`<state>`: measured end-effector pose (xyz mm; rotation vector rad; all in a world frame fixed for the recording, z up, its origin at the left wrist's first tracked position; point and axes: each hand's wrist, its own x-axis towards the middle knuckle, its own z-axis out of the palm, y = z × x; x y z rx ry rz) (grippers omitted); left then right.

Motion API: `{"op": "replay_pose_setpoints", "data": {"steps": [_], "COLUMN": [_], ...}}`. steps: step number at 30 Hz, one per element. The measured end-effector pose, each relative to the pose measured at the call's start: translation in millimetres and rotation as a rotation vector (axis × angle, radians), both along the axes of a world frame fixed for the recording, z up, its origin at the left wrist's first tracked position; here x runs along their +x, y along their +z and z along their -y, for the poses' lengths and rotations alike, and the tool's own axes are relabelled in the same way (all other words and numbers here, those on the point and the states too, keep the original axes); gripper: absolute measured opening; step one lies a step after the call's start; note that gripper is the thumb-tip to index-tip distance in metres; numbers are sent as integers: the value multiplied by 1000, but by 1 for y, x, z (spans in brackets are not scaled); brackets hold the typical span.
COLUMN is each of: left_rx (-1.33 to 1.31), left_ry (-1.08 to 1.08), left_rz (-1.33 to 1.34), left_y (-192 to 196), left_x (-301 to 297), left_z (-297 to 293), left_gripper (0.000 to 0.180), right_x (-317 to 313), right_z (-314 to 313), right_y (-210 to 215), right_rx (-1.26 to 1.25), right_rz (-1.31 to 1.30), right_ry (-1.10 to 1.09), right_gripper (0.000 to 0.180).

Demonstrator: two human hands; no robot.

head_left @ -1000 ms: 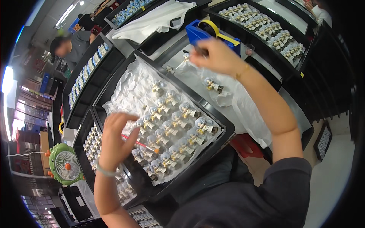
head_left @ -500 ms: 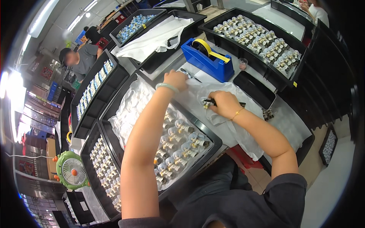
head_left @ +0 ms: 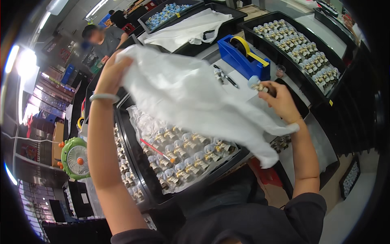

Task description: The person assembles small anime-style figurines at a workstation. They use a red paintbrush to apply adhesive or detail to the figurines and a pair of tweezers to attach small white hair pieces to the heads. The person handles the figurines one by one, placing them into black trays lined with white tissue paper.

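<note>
**A:** What's in hand?

**B:** A white plastic sheet, lifted across the middle of the frame. The left hand, upper left, is closed on its top corner. The right hand, centre right, is curled around a small figurine; the sheet's lower edge drapes over that wrist, and I cannot tell whether those fingers also pinch it.

**A:** How far along does it look?

**B:** My guess is midway. The sheet hangs clear above the black tray below it, so nothing is covered or wrapped yet. That tray is already filled with figurines lying on clear film, with one red stick lying across them. The one figurine in the right hand has no place yet.

**A:** Counts?

**B:** One sheet lifted, one figurine held. In the tray roughly twenty show in four rough rows; the sheet hides the rest. One blue tape dispenser in the upper centre, with a pen and another small figurine just beside it. A second white sheet lies above that. At least three more filled trays: upper right, top centre, lower left. One green fan at left, one other person in the upper left.
</note>
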<state>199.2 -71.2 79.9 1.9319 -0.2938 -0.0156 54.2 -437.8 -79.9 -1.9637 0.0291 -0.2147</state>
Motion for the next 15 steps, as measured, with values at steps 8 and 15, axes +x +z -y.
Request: {"op": "replay_pose_setpoints", "data": {"steps": [8, 15], "left_rx": [22, 261], "left_ry": [270, 526], "left_rz": [-96, -345], "left_y": [-7, -31], "left_x": [-87, -197], "left_z": [-232, -346], "left_gripper": [30, 53], "right_x": [35, 52], "right_z": [-67, -77], "right_y": [-56, -7], "right_rx": [-664, -584], "right_rz": [180, 362], "right_ry": [114, 95], "right_gripper": [25, 25]}}
